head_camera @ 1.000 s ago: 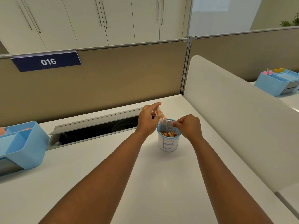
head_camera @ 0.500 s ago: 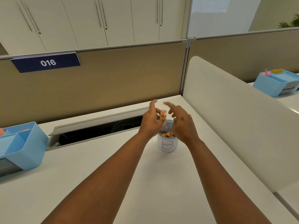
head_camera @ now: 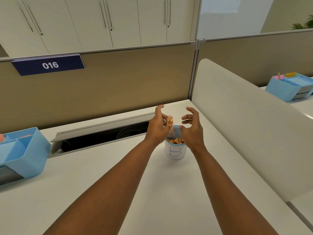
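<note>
A blue mesh cup [head_camera: 175, 150] with a white label marked "B" stands on the white desk [head_camera: 105, 180]. Orange pieces fill its top. My left hand [head_camera: 156, 127] holds a small clear packet [head_camera: 169, 123] with orange pieces in it, upright just above the cup's rim, its index finger raised. My right hand [head_camera: 192, 129] hovers over the cup's right side with fingers spread and loosely bent, holding nothing.
An open cable trough [head_camera: 101, 135] runs along the desk's back edge behind the cup. A blue desk organiser [head_camera: 23, 155] stands at the left. A white divider panel [head_camera: 245, 119] closes off the right side, with another blue organiser [head_camera: 289, 85] beyond it.
My right hand has let go of the packet and opened, drawing slightly to the right. The left hand has turned the packet upright over the cup.
</note>
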Tool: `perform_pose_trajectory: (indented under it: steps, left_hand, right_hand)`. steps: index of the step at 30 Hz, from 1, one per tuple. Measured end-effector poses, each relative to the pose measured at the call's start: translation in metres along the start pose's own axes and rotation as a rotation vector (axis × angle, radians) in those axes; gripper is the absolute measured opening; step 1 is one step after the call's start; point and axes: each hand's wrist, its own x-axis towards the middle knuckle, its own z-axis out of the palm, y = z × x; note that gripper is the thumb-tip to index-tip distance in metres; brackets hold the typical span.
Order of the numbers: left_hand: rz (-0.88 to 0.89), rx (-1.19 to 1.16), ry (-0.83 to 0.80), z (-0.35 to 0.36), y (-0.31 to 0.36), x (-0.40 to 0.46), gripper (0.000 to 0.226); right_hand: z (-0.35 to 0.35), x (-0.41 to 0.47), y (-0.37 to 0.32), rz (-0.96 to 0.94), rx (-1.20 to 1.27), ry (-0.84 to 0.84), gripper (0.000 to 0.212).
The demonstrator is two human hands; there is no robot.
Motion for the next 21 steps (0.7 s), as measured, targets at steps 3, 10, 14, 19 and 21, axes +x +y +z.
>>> perform_pose_trajectory:
  steps: [3, 10, 14, 19, 21]
  left_hand:
    - [0.004, -0.018, 0.002, 0.0, -0.0003, 0.0019, 0.07]
    - [0.025, -0.026, 0.011, 0.0005, -0.0013, 0.0005, 0.064]
    - [0.04, 0.014, -0.02, 0.0015, -0.0016, 0.0005, 0.066]
    - [0.062, 0.047, -0.033, 0.0033, -0.0018, -0.002, 0.062]
    - [0.077, 0.05, -0.04, 0.0042, -0.0006, -0.0031, 0.061]
  right_hand:
    - [0.0034, -0.0009, 0.0014, 0.038, -0.028, -0.075, 0.054]
    - [0.0066, -0.0061, -0.0003, 0.0, -0.047, -0.096, 0.037]
    - [0.0046, -0.0053, 0.0023, -0.032, -0.063, -0.108, 0.036]
    - [-0.0004, 0.0033, 0.0005, -0.056, 0.01, -0.101, 0.04]
    - [-0.0007, 0.0036, -0.0013, -0.121, -0.022, -0.153, 0.04]
